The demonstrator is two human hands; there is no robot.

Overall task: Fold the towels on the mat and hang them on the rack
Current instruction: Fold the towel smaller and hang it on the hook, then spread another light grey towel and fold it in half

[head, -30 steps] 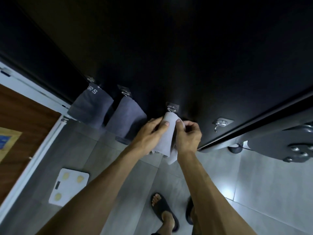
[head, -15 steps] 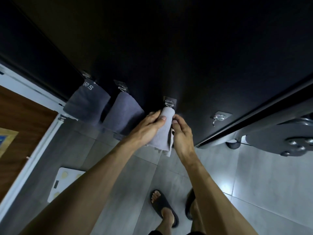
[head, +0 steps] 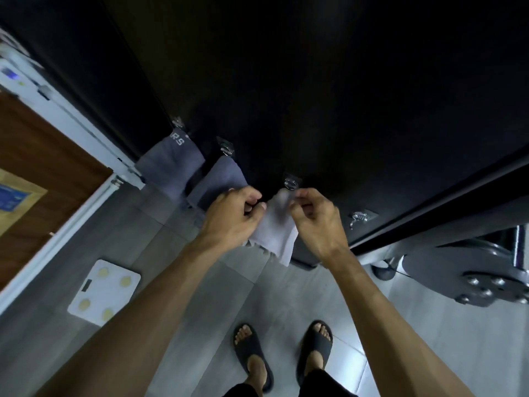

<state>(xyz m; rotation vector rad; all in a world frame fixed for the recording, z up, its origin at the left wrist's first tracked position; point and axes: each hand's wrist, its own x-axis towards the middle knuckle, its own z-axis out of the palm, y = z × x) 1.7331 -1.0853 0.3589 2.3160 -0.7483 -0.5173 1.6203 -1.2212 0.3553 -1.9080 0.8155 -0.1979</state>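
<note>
A light grey towel (head: 276, 224) hangs from the third metal hook (head: 290, 183) on the dark wall. My left hand (head: 232, 213) is at its left edge, fingers curled and thumb against the cloth. On the other side, my right hand (head: 315, 216) pinches the towel's top right edge just under the hook. Two darker grey towels (head: 171, 164) (head: 217, 181) hang from hooks further left. A fourth hook (head: 359, 217) at the right is bare.
A white bathroom scale (head: 104, 292) lies on the grey tiled floor at the lower left. My feet in dark sandals (head: 250, 356) stand below the hands. A wooden door (head: 37, 167) is at the left, and a dark metal base (head: 486, 270) at the right.
My hands have moved apart from the middle of the light grey towel to its two side edges. The towel now hangs flatter from the hook. The camera has shifted.
</note>
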